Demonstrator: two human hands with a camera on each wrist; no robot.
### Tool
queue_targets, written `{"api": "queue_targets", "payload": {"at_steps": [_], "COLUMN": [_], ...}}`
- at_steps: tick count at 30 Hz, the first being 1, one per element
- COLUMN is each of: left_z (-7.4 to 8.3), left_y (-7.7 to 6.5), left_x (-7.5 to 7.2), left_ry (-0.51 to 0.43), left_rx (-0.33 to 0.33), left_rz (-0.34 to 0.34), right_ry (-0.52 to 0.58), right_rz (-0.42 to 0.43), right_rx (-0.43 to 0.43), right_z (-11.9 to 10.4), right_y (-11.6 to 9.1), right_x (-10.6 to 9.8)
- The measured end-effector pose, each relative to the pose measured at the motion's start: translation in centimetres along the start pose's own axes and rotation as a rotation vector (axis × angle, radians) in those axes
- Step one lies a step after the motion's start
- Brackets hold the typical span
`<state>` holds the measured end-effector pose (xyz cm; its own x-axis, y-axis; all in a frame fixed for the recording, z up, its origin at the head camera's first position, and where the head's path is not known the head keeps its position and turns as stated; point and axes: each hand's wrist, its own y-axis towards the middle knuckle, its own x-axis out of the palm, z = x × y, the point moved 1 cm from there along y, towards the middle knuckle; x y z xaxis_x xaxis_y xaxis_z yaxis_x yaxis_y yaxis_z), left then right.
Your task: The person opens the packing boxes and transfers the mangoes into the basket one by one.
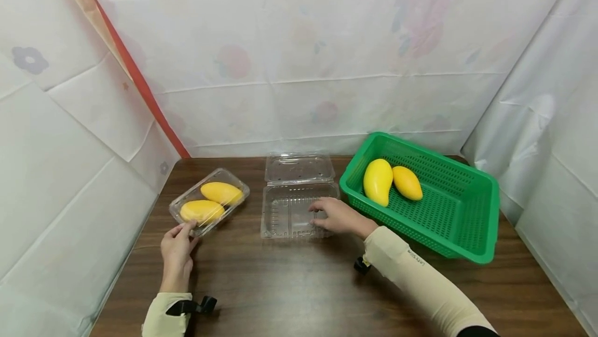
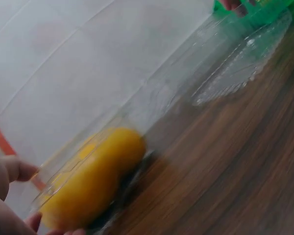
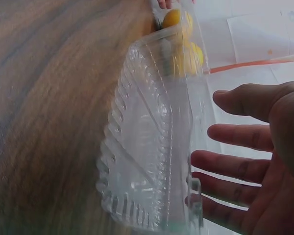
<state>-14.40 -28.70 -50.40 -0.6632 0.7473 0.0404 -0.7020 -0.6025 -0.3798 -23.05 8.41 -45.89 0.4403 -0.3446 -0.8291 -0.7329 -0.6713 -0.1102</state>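
Note:
At the left, two yellow mangoes [image 1: 221, 193] lie inside a closed clear plastic container [image 1: 191, 192]. My left hand [image 1: 176, 255] pinches its near corner; thumb and fingers show on either side of the edge in the left wrist view. A second clear plastic container [image 1: 299, 211] stands in the middle with its lid [image 1: 300, 167] folded back. Over its right side is my right hand [image 1: 340, 216], holding nothing. The right wrist view shows these fingers [image 3: 230, 164] spread and nearly straight beside the container's edge; whether they touch it I cannot tell.
A green plastic basket [image 1: 488, 217] stands at the right, with a larger yellow mango [image 1: 377, 181] and a smaller orange-yellow mango [image 1: 407, 183] at its left end. White patterned sheets [image 1: 299, 67] enclose the wooden table [image 1: 285, 285] at the back and sides.

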Motion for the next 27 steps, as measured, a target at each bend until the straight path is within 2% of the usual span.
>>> {"api": "queue_targets", "payload": {"at_steps": [8,13,18,23,27], "left_z": [0.1,0.2,0.0,-0.5,-0.6], "left_y": [-0.6,-0.6,-0.8,-1.3,-1.7], "left_x": [-3.8,-5.4,-5.9,-6.0,-6.0], "left_ry": [0.091,0.194,0.247,0.266,0.279], "left_rx": [-0.069,-0.069,-0.064,-0.079,-0.079], "left_rz": [-0.159,-0.27,-0.347,-0.368,-0.38], "right_ry": [0.034,0.095,0.159,0.158,0.124], "right_rz": [0.039,0.074,0.085,0.105,0.119], "right_rx": [-0.063,-0.115,-0.131,-0.145,-0.097], "right_z": [-1.3,-3.2,-5.5,-8.1,-9.7], "right_y": [0.5,1.8,3.3,4.6,5.4], "right_x": [1.0,1.4,2.5,4.0,4.9]}}
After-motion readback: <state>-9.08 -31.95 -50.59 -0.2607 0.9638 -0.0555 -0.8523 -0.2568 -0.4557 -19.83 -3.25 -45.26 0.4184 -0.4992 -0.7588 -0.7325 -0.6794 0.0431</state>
